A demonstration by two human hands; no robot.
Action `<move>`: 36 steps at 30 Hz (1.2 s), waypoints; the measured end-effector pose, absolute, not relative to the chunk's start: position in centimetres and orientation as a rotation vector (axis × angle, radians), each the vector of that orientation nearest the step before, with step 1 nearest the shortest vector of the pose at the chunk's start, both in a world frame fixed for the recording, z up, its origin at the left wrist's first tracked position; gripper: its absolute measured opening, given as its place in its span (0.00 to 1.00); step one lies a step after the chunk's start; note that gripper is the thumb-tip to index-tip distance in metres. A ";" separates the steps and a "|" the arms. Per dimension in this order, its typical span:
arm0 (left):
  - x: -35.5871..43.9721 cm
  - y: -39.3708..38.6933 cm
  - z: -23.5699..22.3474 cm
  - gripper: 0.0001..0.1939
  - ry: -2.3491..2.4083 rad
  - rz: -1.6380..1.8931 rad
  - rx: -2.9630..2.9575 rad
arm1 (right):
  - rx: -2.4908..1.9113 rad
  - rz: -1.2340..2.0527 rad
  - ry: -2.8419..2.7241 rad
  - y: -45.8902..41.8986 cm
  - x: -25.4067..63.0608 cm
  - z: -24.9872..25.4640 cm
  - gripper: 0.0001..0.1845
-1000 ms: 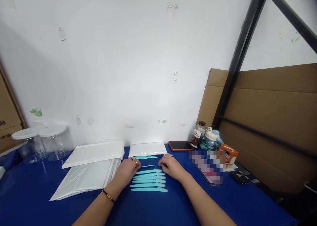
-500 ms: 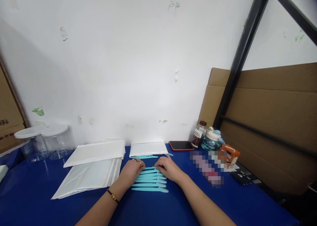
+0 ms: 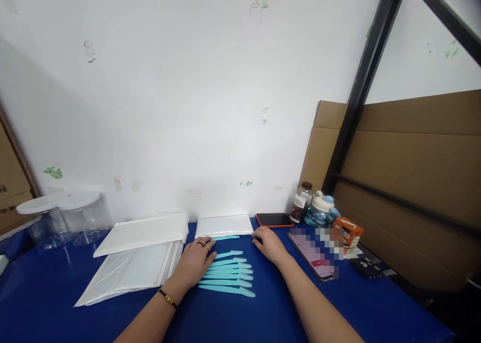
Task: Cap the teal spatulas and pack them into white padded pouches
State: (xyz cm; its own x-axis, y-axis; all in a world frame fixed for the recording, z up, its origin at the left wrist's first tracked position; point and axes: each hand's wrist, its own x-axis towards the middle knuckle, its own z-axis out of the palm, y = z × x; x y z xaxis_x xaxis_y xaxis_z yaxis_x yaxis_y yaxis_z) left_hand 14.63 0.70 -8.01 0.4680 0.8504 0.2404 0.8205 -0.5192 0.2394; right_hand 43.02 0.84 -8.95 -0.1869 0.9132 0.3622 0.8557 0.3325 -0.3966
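Observation:
Several turquoise eyebrow razors (image 3: 229,277) lie in a loose row on the blue table, one above another, handles roughly sideways. My left hand (image 3: 197,259) rests over the left ends of the upper razors, its fingers stretched and apart, hiding those ends. Farther back, another turquoise razor (image 3: 227,238) lies along the front edge of a white padded envelope (image 3: 224,225). My right hand (image 3: 269,244) is low over the table at that envelope's right corner. Its fingers are bent, with the thumb apart from them, and nothing shows between them.
On the left are stacked white padded envelopes (image 3: 130,268) and clear lidded jars (image 3: 84,220). Toward the right are a red-edged phone (image 3: 275,220), a second phone (image 3: 311,257), a brown-capped bottle (image 3: 301,203), a water bottle (image 3: 319,212), an orange box (image 3: 347,234) and a black object (image 3: 365,267).
Both hands have come off the middle of the razor row. My left hand has moved left and spread; my right has moved up and right, over where a clear strip showed. The lowest razors are slightly tilted.

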 end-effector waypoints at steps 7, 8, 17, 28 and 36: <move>14.3 -0.2 -7.1 0.15 1.208 0.482 2.661 | -1.523 0.120 -2.191 0.2 42.9 -8.5 0.10; 14.4 -0.1 -7.0 0.15 1.200 0.476 2.656 | -1.544 0.104 -2.182 0.1 42.9 -8.4 0.09; 15.1 1.3 -7.9 0.12 1.357 0.544 2.263 | -1.445 0.257 -2.151 -1.0 41.8 -8.2 0.06; 15.3 1.0 -7.8 0.10 1.343 0.532 2.274 | -1.404 0.450 -2.154 -1.3 41.1 -7.7 0.09; 15.2 0.3 -7.0 0.10 1.360 0.501 2.373 | -1.427 0.552 -2.113 -1.5 41.6 -7.9 0.08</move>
State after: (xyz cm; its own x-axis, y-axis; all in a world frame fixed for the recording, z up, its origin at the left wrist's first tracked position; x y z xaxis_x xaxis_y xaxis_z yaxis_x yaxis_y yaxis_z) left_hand 15.21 0.32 -7.01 0.4738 0.8718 0.1246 0.7445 -0.4721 0.4721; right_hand 41.65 -1.49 -7.90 -0.3045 0.9322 0.1956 0.7174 0.3595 -0.5968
